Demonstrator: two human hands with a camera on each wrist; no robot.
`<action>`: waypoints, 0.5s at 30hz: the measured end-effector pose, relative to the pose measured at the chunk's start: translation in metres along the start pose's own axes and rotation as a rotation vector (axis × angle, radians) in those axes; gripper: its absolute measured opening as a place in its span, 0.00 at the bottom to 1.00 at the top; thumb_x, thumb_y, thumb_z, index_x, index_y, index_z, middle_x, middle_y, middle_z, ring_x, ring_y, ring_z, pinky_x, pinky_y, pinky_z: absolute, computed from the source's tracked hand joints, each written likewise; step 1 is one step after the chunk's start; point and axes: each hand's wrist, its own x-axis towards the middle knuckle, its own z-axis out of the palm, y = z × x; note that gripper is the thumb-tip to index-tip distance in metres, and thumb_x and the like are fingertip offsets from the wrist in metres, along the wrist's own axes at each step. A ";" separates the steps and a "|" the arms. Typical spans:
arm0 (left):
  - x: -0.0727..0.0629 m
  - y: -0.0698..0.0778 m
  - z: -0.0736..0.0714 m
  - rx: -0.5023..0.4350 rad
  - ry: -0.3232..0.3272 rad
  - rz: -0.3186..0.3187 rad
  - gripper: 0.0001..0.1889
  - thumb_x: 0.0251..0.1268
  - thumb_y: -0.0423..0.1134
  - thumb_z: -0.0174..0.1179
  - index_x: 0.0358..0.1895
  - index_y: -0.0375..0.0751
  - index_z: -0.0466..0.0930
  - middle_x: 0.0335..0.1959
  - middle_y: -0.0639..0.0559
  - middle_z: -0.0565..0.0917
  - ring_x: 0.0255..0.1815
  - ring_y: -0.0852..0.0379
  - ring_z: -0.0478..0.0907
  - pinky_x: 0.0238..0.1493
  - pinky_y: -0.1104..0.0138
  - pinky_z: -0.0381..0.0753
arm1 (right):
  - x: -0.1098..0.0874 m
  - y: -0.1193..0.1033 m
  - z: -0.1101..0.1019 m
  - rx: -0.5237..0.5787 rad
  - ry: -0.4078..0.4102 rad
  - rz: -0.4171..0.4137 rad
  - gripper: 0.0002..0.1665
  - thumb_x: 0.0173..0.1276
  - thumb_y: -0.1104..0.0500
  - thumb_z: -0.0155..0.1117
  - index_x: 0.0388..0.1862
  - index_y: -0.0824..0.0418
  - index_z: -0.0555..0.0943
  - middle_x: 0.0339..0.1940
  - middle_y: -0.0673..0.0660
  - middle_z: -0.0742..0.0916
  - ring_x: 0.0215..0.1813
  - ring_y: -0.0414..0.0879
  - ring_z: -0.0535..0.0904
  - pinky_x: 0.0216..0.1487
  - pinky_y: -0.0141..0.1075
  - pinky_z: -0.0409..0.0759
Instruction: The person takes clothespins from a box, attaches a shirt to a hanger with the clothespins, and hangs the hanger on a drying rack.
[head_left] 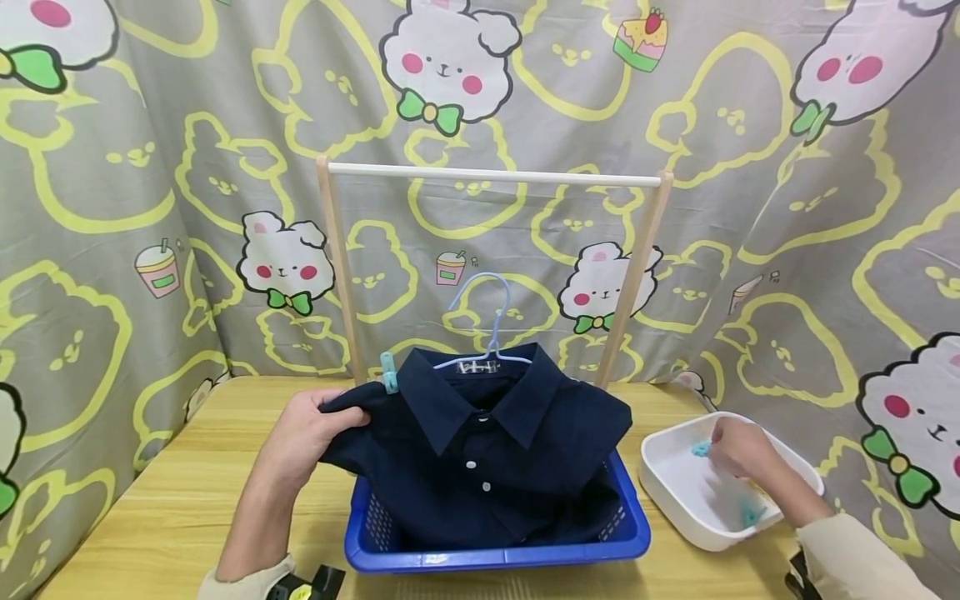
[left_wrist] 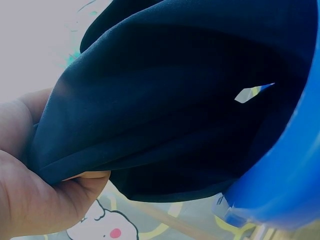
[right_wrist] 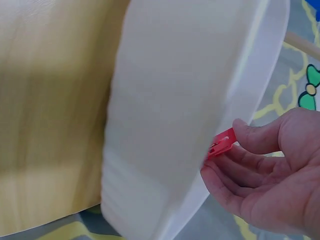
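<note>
A dark navy shirt [head_left: 495,450] with white buttons hangs on a pale blue hanger [head_left: 497,333], its lower part inside the blue basket [head_left: 510,560]. My left hand [head_left: 311,433] pinches the shirt's sleeve, thumb on top of the cloth. In the left wrist view, folds of the shirt [left_wrist: 165,100] cover some of the fingers. A teal clothespin [head_left: 388,372] is clipped at the shoulder near the collar. Over the white bin [head_left: 660,483], my right hand [head_left: 742,450] holds a red clothespin [right_wrist: 222,142] between thumb and fingers, seen in the right wrist view.
Teal clothespins [head_left: 752,512] lie in the white bin, right of the basket. Behind the shirt stands a wooden rack with a white crossbar [head_left: 495,174]. A patterned curtain [head_left: 465,100] surrounds the wooden table [head_left: 165,500] at the back and sides.
</note>
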 end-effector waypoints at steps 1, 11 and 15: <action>0.000 0.000 0.000 0.000 -0.002 0.003 0.06 0.61 0.32 0.64 0.26 0.41 0.82 0.20 0.55 0.83 0.24 0.57 0.83 0.31 0.66 0.83 | 0.000 -0.002 -0.002 -0.005 0.008 -0.011 0.05 0.51 0.64 0.60 0.27 0.66 0.76 0.23 0.57 0.81 0.27 0.51 0.75 0.28 0.40 0.72; 0.001 -0.001 0.000 0.001 0.000 0.001 0.06 0.61 0.31 0.64 0.26 0.42 0.83 0.20 0.55 0.84 0.23 0.57 0.83 0.31 0.65 0.83 | 0.001 -0.028 -0.015 0.053 0.145 -0.022 0.11 0.62 0.60 0.61 0.33 0.69 0.78 0.28 0.62 0.83 0.32 0.57 0.78 0.35 0.47 0.76; 0.000 0.000 0.000 -0.001 -0.003 0.001 0.07 0.60 0.31 0.64 0.25 0.42 0.82 0.20 0.55 0.83 0.23 0.57 0.83 0.31 0.66 0.83 | 0.000 -0.041 -0.018 0.058 0.186 -0.032 0.14 0.63 0.60 0.64 0.36 0.72 0.78 0.29 0.63 0.82 0.34 0.59 0.77 0.38 0.52 0.76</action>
